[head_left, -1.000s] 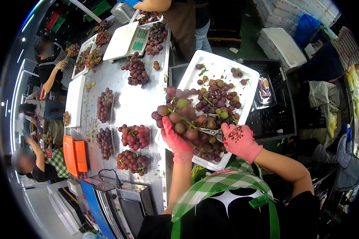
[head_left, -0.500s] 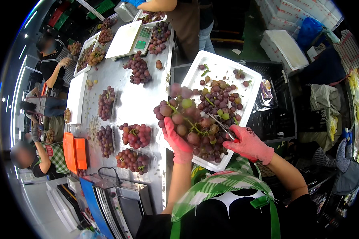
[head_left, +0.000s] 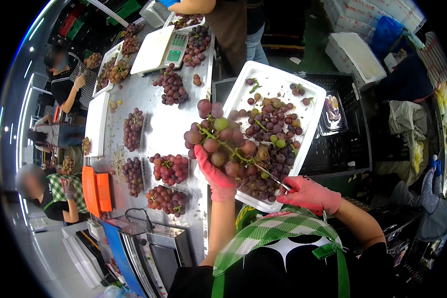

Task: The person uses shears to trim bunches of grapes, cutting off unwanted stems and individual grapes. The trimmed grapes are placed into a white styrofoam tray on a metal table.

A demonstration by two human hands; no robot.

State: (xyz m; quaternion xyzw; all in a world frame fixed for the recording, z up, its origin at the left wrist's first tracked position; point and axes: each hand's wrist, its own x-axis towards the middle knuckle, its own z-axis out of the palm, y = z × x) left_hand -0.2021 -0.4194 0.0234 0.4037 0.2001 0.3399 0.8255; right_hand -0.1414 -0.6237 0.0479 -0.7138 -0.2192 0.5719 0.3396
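A bunch of reddish-purple grapes with a bare green stem rests in my left hand, whose pink-gloved fingers curl around its near side. My right hand, also in a pink glove, grips scissors with red handles. Their narrow blades point left into the lower part of the held bunch, near its stem; whether the tips touch it I cannot tell. Beneath both hands lies a white tray with loose grapes and stem bits. More grapes are heaped beside the held bunch.
On the metal table to the left, several packed bunches lie near a scale and an orange box. A black crate stands right of the tray. Co-workers are at the table's far side and far end.
My right hand and the scissors have moved nearer to me, so the blades enter the bunch lower down. The held bunch has shifted slightly left. A co-worker at left has lowered an arm.
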